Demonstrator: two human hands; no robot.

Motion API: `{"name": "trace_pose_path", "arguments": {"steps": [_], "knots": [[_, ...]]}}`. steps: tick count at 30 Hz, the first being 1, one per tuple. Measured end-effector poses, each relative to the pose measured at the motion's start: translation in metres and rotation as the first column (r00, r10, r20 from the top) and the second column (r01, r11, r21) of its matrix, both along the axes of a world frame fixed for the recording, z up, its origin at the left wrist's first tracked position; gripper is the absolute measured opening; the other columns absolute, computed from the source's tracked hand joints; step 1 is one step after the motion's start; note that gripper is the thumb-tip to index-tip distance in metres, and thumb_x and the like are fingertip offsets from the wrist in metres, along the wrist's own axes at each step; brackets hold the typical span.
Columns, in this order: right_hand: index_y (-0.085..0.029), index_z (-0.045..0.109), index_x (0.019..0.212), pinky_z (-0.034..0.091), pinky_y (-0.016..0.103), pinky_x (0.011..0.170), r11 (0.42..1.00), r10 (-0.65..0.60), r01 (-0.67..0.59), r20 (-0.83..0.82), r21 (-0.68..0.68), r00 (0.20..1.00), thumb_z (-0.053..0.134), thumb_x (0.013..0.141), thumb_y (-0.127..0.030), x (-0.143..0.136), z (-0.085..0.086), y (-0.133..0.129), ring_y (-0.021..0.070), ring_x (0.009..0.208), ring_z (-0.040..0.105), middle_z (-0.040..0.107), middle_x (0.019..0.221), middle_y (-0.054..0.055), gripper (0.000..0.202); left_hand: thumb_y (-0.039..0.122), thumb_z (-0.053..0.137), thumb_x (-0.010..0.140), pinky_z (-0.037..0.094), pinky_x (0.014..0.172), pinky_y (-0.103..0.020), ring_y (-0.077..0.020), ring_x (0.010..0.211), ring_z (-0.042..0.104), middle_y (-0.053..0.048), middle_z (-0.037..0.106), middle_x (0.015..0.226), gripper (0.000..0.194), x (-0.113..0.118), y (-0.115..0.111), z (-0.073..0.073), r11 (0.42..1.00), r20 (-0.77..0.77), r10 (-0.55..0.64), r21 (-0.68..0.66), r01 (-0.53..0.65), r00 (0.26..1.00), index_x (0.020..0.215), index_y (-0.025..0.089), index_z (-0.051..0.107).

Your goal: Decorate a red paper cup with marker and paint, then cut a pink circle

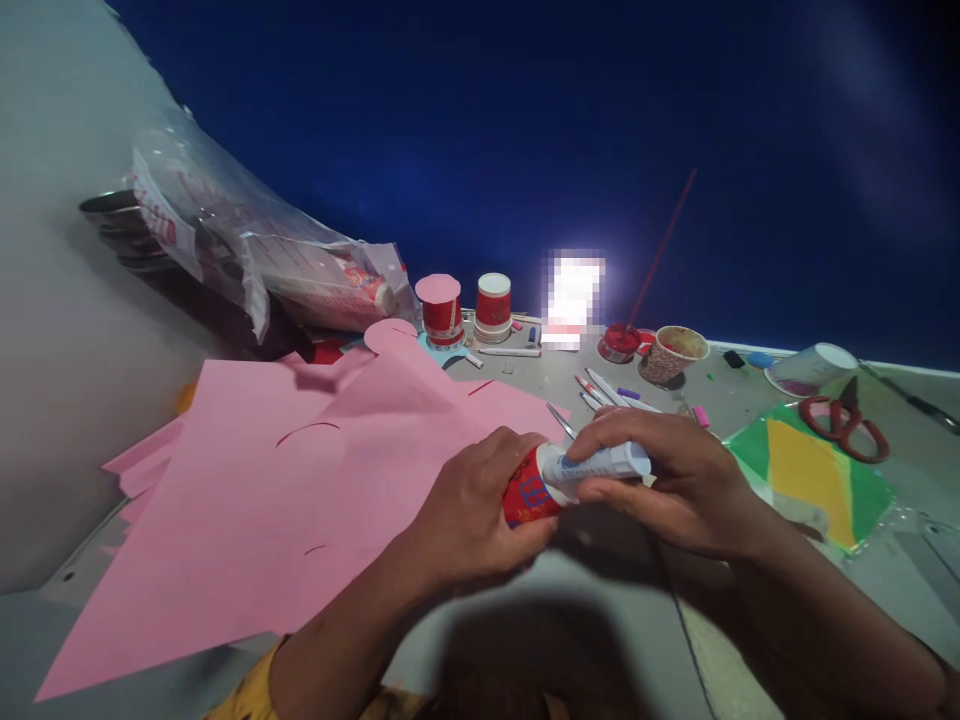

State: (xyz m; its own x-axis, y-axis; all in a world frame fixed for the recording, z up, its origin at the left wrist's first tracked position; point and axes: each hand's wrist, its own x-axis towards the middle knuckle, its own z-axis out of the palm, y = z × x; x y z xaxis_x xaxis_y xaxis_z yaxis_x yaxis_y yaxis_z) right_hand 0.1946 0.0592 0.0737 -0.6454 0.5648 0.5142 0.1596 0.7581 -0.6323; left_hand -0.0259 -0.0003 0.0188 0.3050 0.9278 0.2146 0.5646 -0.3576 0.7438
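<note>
Red paper cup [529,494] in left hand [474,498], white tube [604,462] in right hand [679,480].
Bare tabletop [420,628] lies nearest. The left curls around the cup; the right pinches the tube, whose printing is too small to read. Pink paper [247,520] takes the left, red-handled scissors [844,414] the right; two red cups [493,302] stand near the far edge.

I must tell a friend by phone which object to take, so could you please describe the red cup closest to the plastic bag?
Start at the big pink paper and go to its far side, where a clear plastic bag lies. Just right of the bag is the red cup. Its round pink top sets it apart from the white-topped red cup beside it.
</note>
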Motion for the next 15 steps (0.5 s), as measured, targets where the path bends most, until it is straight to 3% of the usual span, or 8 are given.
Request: {"name": "trace_pose_path", "arguments": {"steps": [5, 10, 15], "knots": [[-0.022, 0.072, 0.099, 0.053, 0.025, 0.066, 0.994, -0.099, 0.101, 0.05, -0.051, 0.994, 0.073, 0.096, -0.026, -0.0016, 0.001, 0.0031, 0.0159, 0.07, 0.071, 0.078, 0.085, 0.003, 0.005, 0.028, 0.079, 0.075, 0.053, 0.078, -0.04, -0.027, 0.091, 0.066, -0.007, 0.069, 0.102, 0.039, 0.0026, -0.0025, 0.0004, 0.998, -0.064, -0.067, 0.018, 0.068, 0.996, 0.111, 0.021, 0.065], [-0.021, 0.072, 0.092, 0.041, 0.024, 0.051, 0.937, -0.28, 0.29, 0.076, -0.194, 0.957, 0.075, 0.093, -0.032, -0.0009, 0.002, 0.0065, 0.0117, 0.051, 0.057, 0.067, 0.064, -0.003, 0.012, 0.026, 0.079, 0.076, 0.054, 0.087, -0.045, -0.029, 0.099, 0.066, -0.01, 0.07, 0.111, 0.055, 0.0015, -0.0006, 0.0032, 0.997, -0.055, -0.074, 0.012, 0.075, 0.996, 0.128, 0.021, 0.064], [-0.019, 0.072, 0.09, 0.043, 0.024, 0.052, 0.923, -0.176, 0.193, 0.08, -0.334, 0.981, 0.073, 0.097, -0.04, -0.0013, 0.0019, 0.0071, 0.0126, 0.054, 0.06, 0.069, 0.064, -0.001, 0.022, 0.026, 0.079, 0.077, 0.053, 0.082, -0.04, -0.0265, 0.093, 0.065, -0.007, 0.069, 0.104, 0.041, 0.0026, -0.0006, 0.0068, 0.997, -0.065, -0.078, 0.012, 0.079, 0.995, 0.116, 0.023, 0.067]]}}
